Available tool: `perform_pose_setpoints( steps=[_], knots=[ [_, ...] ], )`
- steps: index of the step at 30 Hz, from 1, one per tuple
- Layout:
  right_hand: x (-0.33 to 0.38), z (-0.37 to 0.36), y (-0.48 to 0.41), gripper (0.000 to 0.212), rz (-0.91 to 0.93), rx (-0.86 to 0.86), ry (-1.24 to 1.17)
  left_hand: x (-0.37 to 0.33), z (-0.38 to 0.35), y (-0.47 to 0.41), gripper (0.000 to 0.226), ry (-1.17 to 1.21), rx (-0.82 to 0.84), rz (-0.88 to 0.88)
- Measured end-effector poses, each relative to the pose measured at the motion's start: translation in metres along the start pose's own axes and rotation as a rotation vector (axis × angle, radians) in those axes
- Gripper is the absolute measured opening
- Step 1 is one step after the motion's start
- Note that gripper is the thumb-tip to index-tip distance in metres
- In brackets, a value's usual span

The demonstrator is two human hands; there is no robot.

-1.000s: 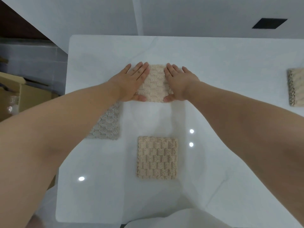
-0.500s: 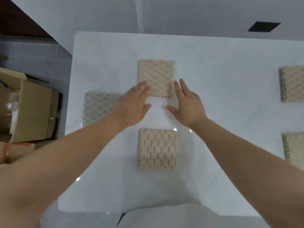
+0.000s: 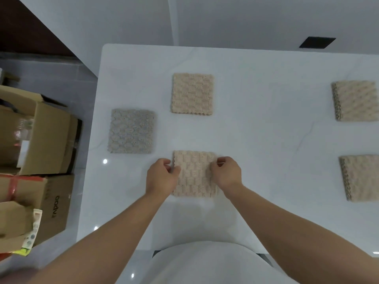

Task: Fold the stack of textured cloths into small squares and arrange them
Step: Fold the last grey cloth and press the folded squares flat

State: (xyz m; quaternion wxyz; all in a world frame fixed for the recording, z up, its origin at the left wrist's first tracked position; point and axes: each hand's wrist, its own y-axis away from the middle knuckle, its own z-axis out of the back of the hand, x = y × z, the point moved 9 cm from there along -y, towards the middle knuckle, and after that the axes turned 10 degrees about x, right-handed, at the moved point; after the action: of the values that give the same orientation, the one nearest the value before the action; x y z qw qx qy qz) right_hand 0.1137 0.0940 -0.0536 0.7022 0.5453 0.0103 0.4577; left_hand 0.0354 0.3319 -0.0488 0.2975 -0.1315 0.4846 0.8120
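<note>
Hands work at the near side of the white table (image 3: 266, 140), seen from the head camera. The left hand (image 3: 162, 177) has curled fingers at the left edge of the near checkered cloth (image 3: 194, 179), and its thumb lies on top, so it pinches that edge. The right hand (image 3: 226, 173) pinches the same cloth close to its far right corner. This beige cloth is a folded square and lies flat, near the table's front edge and in the middle between both forearms.

Straight behind it, with a bare strip of table between, lies the far checkered cloth (image 3: 192, 94), also a beige square, its edges parallel to the near one. The grey cloth (image 3: 131, 131) lies to the left, between these two in depth, apart from both and near the left table edge.

Well apart on the right are two piles of beige cloths with layered left edges: the far stack (image 3: 356, 103) and the near stack (image 3: 361, 177). The frame cuts both on their right side. A wide bare area of table is between them and the checkered cloths.

Beside the left table edge, cardboard boxes (image 3: 41, 136) stand on the floor.
</note>
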Motion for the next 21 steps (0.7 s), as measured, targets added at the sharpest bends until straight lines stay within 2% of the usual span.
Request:
perform_pose_setpoints(
  steps=[6,12,17,21],
  knots=[
    [0.008,-0.008,0.002,0.025,0.057,0.002,0.017,0.01,0.003,0.005,0.017,0.06,-0.026,-0.017],
    [-0.003,-0.003,0.015,0.045,0.111,0.051,0.042,0.004,0.009,0.005,0.02,0.005,-0.039,-0.096],
    [-0.025,0.012,0.022,0.043,0.074,0.024,-0.004,-0.033,0.008,0.016,0.026,-0.141,-0.106,-0.25],
    [-0.041,0.052,0.026,0.039,0.06,-0.057,-0.061,-0.08,-0.021,0.03,0.024,-0.236,-0.056,-0.43]
  ],
)
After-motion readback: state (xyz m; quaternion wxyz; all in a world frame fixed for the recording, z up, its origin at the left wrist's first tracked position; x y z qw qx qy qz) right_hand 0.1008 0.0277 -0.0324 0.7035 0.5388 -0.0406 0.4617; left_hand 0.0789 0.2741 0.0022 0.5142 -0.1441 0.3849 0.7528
